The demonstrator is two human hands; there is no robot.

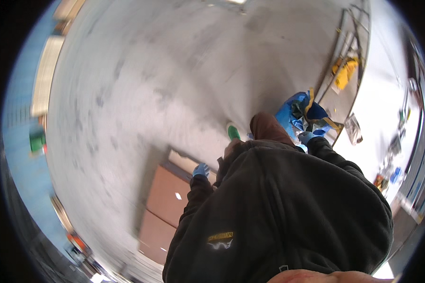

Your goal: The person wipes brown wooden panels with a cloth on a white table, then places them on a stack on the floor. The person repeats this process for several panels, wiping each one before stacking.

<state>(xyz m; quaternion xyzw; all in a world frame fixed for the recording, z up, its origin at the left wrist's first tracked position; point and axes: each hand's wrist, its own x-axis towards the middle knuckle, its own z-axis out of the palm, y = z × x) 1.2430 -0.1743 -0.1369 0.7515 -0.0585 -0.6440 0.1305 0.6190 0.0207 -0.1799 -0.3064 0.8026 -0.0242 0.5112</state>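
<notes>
A: Head view, looking down. The person, in a dark jacket (278, 207), stands on a grey concrete floor (141, 80). The left hand (201, 170), in a blue glove, hangs just above a flattened brown cardboard sheet (163, 207) lying on the floor; blur hides whether its fingers are curled or spread. What does the right hand (306, 137) do?

B: Also blue-gloved, it reaches to a crumpled blue bag (295, 113) with dark and yellow parts, which sits on the floor against the foot of a metal rack (347, 61). The hand meets the bag's lower edge; a closed grip cannot be confirmed.

A: How is this step judged best handled?

B: The bag looks soft and loose, so a firm hold on gathered fabric, not a single fold, seems wise, drawing it clear of the rack leg before lifting.

A: Surroundings and obstructions?

B: A yellow item (344, 70) rests on the rack. A clear plastic bag (353, 128) lies just beside it on the pale surface to the right. A green-and-white disc (233, 131) lies near the person's brown trouser leg (268, 128). The rack frame and cardboard crowd the footing.
</notes>
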